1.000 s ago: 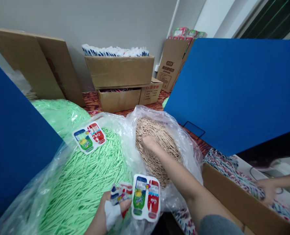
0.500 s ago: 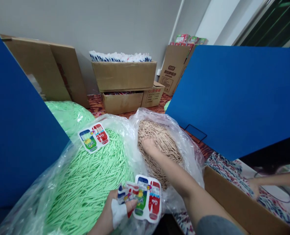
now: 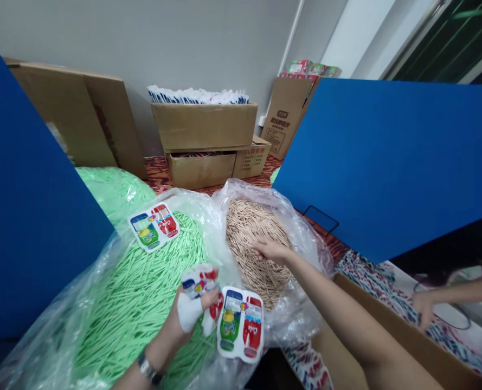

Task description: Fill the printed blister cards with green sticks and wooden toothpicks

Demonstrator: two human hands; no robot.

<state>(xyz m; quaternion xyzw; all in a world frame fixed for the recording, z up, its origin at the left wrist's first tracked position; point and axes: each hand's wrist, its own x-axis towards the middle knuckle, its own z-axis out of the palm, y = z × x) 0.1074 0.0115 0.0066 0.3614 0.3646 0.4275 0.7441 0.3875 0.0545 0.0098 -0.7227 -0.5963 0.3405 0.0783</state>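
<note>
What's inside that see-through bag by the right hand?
Lots of thin tan sticks show at the open top of the clear bag. The right hand covers a few, and the top layer hides whatever lies deeper.

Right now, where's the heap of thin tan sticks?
Head view, right of centre: tan heap in a clear plastic bag, right of the thin light-green sticks, under the right hand.

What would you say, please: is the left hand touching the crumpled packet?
Touching: the head view shows the left hand gripping the crumpled packet, thumb across it.
</note>
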